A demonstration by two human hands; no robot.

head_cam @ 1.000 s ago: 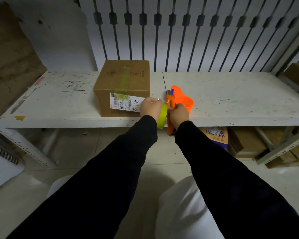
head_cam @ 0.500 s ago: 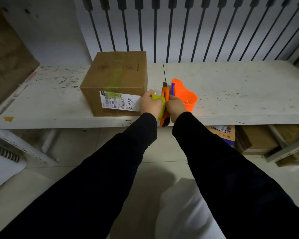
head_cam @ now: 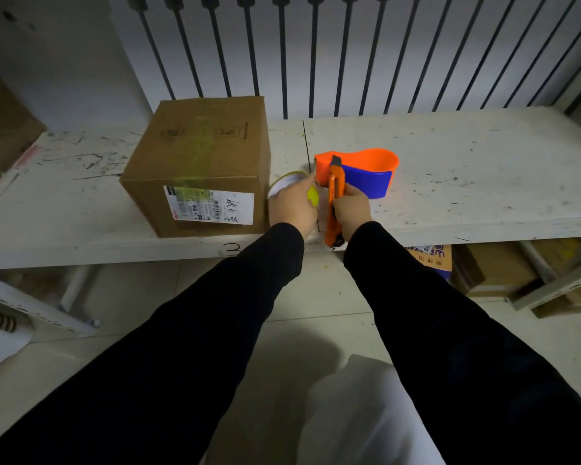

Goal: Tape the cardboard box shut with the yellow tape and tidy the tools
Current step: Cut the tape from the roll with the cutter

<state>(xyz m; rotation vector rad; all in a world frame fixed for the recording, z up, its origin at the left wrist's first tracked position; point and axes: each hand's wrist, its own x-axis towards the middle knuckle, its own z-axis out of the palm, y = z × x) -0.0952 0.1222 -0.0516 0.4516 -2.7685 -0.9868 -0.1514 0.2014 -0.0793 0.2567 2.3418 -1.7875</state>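
A closed cardboard box (head_cam: 202, 159) with a strip of yellow tape over its top and a white label on its front stands on the white shelf (head_cam: 467, 182). Just right of the box, my left hand (head_cam: 292, 206) grips the yellow tape roll (head_cam: 287, 184), holding it low over the shelf. My right hand (head_cam: 351, 206) holds an orange utility knife (head_cam: 334, 196) upright, its tip by the orange and blue tool holder (head_cam: 366, 171) behind it.
Vertical black bars line the white wall behind the shelf. Cardboard boxes (head_cam: 493, 273) sit on the floor under the shelf at the right. A brown board (head_cam: 4, 129) leans at the far left. A metal bracket (head_cam: 37, 307) slants down below the shelf's left end.
Both hands moved forward over the shelf. The tape roll turned from edge-on to flat side up and dropped beside the box. The knife came up next to the orange holder.
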